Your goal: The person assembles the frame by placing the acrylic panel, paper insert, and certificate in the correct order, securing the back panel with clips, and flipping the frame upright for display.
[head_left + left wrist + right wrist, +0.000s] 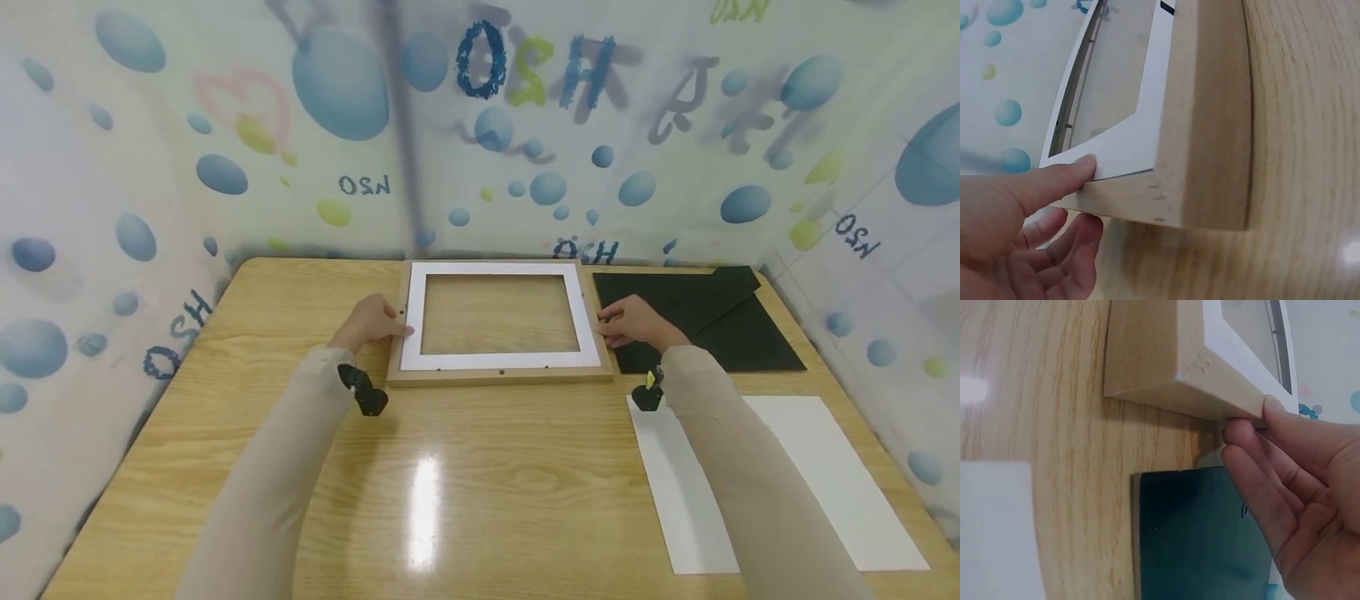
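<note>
A light wooden picture frame (501, 377) lies near the back of the table, with a white mat (495, 362) set inside it. Through the mat's opening the wood grain shows. My left hand (372, 322) grips the frame's left side; in the left wrist view its thumb (1072, 175) presses on the mat's edge and the fingers curl beneath the side. On the opposite side my right hand (633, 323) pinches the frame's edge, thumb above and fingers below, as the right wrist view shows. Some of its fingertips are hidden behind the wood.
Just right of the frame lies a black backing board (705, 333) with a folded-out flap (735, 279). A white sheet (810, 467) lies at the table's right front, partly under my right forearm. A patterned curtain (480, 167) hangs behind the wooden table (495, 500).
</note>
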`<state>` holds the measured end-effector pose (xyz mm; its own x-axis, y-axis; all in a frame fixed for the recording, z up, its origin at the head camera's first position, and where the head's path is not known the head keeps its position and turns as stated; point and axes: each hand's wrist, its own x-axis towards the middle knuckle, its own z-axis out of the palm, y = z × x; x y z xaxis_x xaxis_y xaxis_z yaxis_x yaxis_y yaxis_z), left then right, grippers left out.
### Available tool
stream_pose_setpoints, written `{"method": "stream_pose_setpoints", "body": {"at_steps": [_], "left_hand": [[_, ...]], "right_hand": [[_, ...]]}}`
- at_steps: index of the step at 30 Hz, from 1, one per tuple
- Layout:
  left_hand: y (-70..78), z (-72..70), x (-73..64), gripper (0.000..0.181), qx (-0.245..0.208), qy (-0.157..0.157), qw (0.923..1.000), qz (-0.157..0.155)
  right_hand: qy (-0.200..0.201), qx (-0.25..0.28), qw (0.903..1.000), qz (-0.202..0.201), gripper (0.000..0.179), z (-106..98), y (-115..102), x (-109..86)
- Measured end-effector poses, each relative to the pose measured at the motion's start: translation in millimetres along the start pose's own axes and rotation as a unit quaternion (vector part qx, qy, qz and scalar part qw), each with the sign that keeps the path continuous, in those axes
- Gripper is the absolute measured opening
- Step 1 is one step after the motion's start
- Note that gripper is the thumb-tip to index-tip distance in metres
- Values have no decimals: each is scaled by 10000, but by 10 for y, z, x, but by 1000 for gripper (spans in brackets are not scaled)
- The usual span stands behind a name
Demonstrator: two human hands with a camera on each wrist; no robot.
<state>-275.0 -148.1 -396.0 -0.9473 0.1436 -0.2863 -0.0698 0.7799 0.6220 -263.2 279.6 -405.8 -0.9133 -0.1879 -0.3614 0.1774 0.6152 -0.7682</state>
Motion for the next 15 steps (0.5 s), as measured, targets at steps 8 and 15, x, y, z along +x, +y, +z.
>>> {"method": "stream_pose_setpoints", "body": {"at_steps": [8, 15], "left_hand": [[-63, 78, -78, 50, -1547, 90, 9860, -618], [-131, 141, -78, 52, -2310, 219, 9672, -1030]], "right_hand": [[6, 11, 10000, -62, 42, 3, 15, -8], [87, 42, 9999, 76, 43, 14, 8, -32]]}}
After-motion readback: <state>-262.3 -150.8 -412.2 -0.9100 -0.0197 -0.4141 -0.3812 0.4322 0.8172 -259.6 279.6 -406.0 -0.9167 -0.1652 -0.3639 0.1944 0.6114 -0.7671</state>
